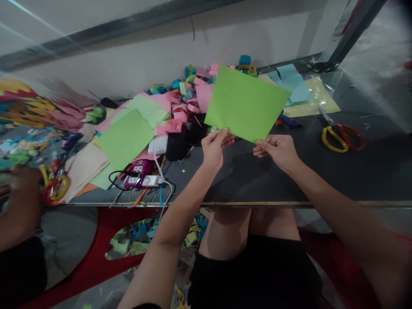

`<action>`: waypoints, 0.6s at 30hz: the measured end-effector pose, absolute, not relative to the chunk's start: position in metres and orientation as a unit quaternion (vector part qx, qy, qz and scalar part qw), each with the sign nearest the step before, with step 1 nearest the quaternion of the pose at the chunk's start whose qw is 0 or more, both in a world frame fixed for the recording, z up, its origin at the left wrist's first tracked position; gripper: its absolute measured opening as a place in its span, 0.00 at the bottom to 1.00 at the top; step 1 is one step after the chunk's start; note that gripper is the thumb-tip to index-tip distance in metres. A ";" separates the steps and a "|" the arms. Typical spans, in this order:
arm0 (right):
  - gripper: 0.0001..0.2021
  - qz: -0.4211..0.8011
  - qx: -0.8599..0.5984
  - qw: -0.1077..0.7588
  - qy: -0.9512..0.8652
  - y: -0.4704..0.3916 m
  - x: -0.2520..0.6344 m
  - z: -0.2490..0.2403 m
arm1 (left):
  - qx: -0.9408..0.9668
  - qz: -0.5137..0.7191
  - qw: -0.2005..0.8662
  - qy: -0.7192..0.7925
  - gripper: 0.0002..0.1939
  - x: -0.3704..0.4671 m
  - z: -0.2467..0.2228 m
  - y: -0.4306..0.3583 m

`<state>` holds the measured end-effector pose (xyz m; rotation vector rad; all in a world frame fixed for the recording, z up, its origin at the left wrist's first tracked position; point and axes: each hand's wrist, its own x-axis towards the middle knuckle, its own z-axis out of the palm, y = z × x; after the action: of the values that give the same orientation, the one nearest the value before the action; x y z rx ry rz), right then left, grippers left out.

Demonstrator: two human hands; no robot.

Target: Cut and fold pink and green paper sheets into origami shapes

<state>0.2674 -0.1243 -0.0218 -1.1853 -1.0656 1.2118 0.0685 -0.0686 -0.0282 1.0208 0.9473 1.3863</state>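
A flat sheet of bright green paper (246,103) is held up above the dark table, tilted toward the camera. My left hand (215,146) pinches its lower left edge between thumb and fingers. At the sheet's bottom corner, my right hand (277,150) grips it the same way. Behind the sheet lie folded pink paper pieces (180,112) and small blue and green ones. More green sheets (126,139) lie to the left. Scissors with red and yellow handles (343,136) rest on the table to the right of my right hand.
The dark table (380,180) has its front edge before my legs. Left of centre are a black phone (176,145), a purple power socket (139,171) and cables. Another person's hand (24,189) is at far left, beside scissors (58,189). Blue sheets (293,83) lie at back right.
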 end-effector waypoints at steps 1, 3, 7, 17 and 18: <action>0.23 0.512 -0.498 0.538 -0.447 -0.125 0.267 -0.022 | 0.420 0.600 0.550 0.401 0.12 0.064 -0.030 -0.064; 0.23 0.515 -0.500 0.539 -0.441 -0.125 0.269 -0.024 | 0.386 0.635 0.534 0.404 0.09 0.053 -0.032 -0.054; 0.23 0.515 -0.500 0.555 -0.420 -0.124 0.274 -0.027 | 0.354 0.641 0.544 0.409 0.13 0.040 -0.029 -0.049; 0.24 0.581 -0.467 0.503 -0.437 -0.126 0.263 -0.032 | 0.481 0.488 0.634 0.359 0.12 0.107 -0.036 -0.096; 0.25 0.584 -0.472 0.502 -0.430 -0.125 0.263 -0.033 | 0.489 0.488 0.618 0.375 0.10 0.107 -0.032 -0.095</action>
<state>0.2628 -0.1253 -0.0334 -1.1404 -1.0403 1.4102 0.1065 -0.0945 -0.0322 1.1250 0.8636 1.1232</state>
